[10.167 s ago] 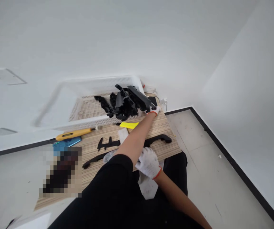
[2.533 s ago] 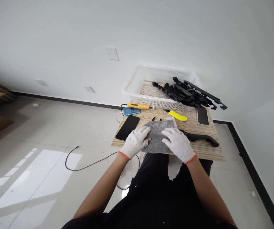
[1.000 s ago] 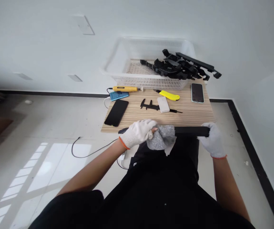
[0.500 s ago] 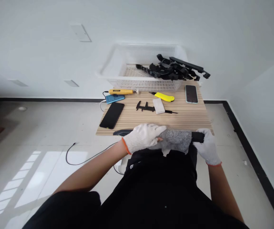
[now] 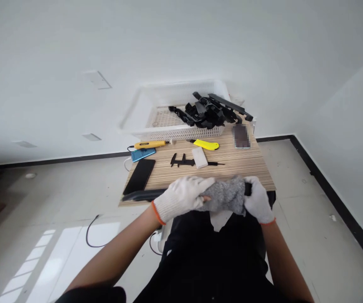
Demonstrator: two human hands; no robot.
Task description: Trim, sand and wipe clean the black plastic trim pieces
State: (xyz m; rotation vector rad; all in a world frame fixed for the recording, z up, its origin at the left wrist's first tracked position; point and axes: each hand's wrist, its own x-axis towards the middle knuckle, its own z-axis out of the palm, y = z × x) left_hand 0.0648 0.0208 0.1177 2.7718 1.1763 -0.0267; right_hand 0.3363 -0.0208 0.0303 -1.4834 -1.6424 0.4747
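Note:
A long black plastic part [image 5: 141, 195] lies crosswise at the table's near edge, its middle wrapped by a grey fluffy cloth [image 5: 227, 195]. My left hand [image 5: 184, 195], in a white knit glove with an orange cuff, is closed over the left portion of the cloth, around the part. One fingertip shows bare through the glove. At the cloth's right edge, my right hand [image 5: 258, 200], gloved alike, grips the right end of the black part. Its fingers are partly hidden behind the part.
A white plastic basket [image 5: 131, 120] at the back holds several black plastic parts [image 5: 209, 110]. On the striped table [image 5: 168, 181] lie a yellow rotary tool [image 5: 151, 144], yellow knife [image 5: 205, 144], black caliper [image 5: 183, 160], white block [image 5: 200, 157], black phone [image 5: 139, 176], blue device [image 5: 143, 154] and another phone [image 5: 241, 136].
The black part has slid left through the cloth, so more of it sticks out on the left. My right hand has come close to the cloth. The camera view has tilted.

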